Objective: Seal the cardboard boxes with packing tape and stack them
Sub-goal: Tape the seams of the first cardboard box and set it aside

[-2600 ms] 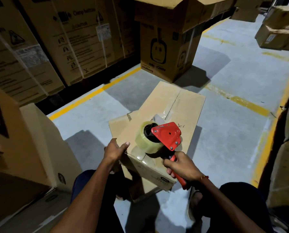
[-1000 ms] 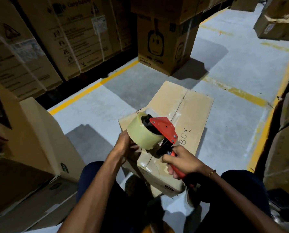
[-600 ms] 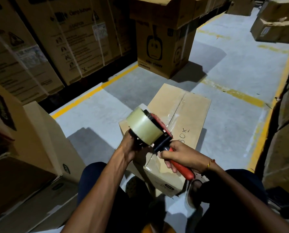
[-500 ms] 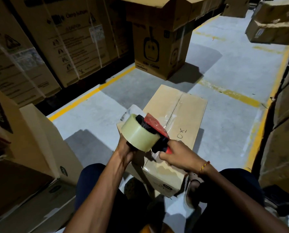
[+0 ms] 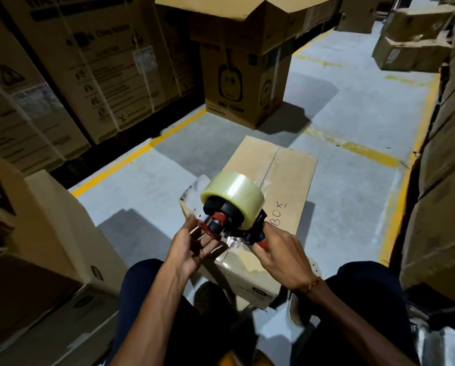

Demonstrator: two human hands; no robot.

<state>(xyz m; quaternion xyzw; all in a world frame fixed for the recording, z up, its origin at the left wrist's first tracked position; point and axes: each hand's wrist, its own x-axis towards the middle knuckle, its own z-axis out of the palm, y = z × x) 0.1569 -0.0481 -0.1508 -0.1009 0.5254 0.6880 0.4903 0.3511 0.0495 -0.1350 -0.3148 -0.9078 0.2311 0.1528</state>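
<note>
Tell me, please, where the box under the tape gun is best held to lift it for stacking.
Probably by its two long sides, one hand each, low near the bottom edge. The box is long and narrow, lying lengthwise away from the person, and the tape gun is over its top.

The red handle of the red and black tape dispenser (image 5: 222, 225) is almost wholly buried in the right hand (image 5: 279, 256); only a sliver of red shows at its thumb side. The roll of clear packing tape (image 5: 233, 196) covers the near-left part of the brown cardboard box (image 5: 281, 186), hiding where the taped seam ends. Handwriting at 3 o'clock from the roll reads perhaps "BOX", its start masked. The left hand (image 5: 192, 247) hides the box's near-left corner. Printing on the tall strapped cartons (image 5: 94, 67) at 10 o'clock is too blurred to read, and their tops run past the upper edge.
</note>
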